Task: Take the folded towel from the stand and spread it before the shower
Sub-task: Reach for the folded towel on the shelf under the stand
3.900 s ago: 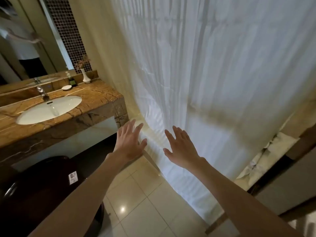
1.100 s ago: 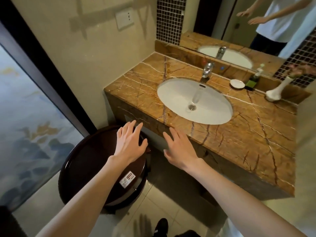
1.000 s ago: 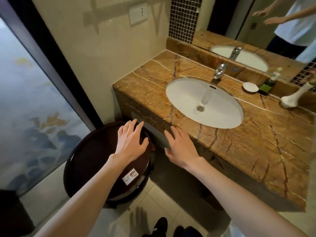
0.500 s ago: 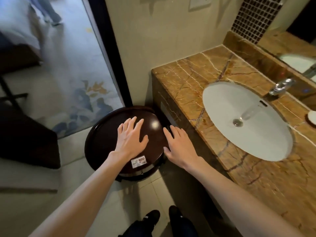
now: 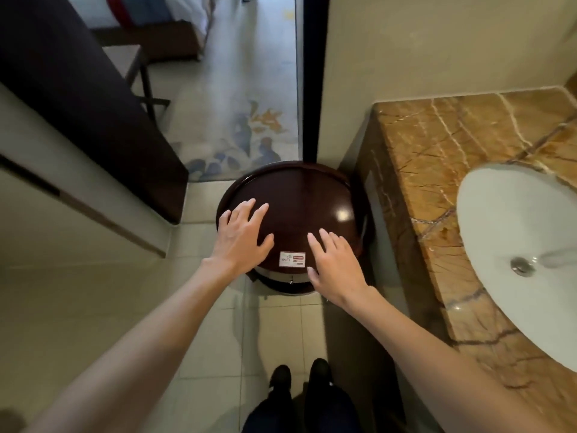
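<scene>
The step in hand, as I judge it, is finding and reaching the towel, since none shows anywhere in the frame. The round dark stand (image 5: 299, 195) sits at centre, wedged between the door frame (image 5: 312, 73) and the end of the marble counter (image 5: 437, 145), and its glossy top is bare but for a white sticker (image 5: 292, 259) at its near edge. The left hand (image 5: 240, 235) and the right hand (image 5: 334, 267) are both held out flat over that near edge, fingers straight and spread, gripping nothing. Whether they touch the top I cannot tell. A lower shelf (image 5: 281, 281) peeps out beneath the top, just below the sticker, and most of it is hidden. If the towel is on this stand, it is probably there. To do this well, the person should bend or crouch so the shelf comes into view and slide both hands in under the top, palms facing. They should then take the towel by its two sides so the folds hold, and draw it straight out towards the bottom of the frame, away from the counter at right. Counted: two hands, one stand, one sticker, one counter, one sink (image 5: 515, 245) at right with one drain (image 5: 520, 265), two dark shoes (image 5: 299, 375) at bottom centre, one rug (image 5: 237, 132) beyond the doorway, and no towel.
</scene>
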The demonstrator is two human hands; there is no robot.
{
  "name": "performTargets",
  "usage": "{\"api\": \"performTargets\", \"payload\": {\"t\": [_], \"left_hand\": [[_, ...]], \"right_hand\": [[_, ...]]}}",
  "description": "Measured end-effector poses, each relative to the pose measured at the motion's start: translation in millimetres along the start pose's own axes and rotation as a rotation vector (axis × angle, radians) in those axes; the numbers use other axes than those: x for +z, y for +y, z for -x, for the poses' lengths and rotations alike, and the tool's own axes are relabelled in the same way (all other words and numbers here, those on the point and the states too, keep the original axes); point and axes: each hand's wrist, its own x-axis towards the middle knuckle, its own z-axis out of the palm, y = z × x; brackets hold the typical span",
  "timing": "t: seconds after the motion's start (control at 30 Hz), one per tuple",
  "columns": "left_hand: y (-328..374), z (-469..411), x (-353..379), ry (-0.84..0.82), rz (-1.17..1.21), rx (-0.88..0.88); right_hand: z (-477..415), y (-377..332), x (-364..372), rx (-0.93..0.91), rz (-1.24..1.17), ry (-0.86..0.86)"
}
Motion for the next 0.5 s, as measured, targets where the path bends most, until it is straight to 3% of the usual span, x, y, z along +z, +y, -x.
{"api": "performTargets", "payload": {"t": [0.5], "left_hand": [[-40, 24, 29, -0.062, 0.004, 0.050]], "right_hand": [[2, -53, 36, 0.025, 0.014, -0.036]]}}
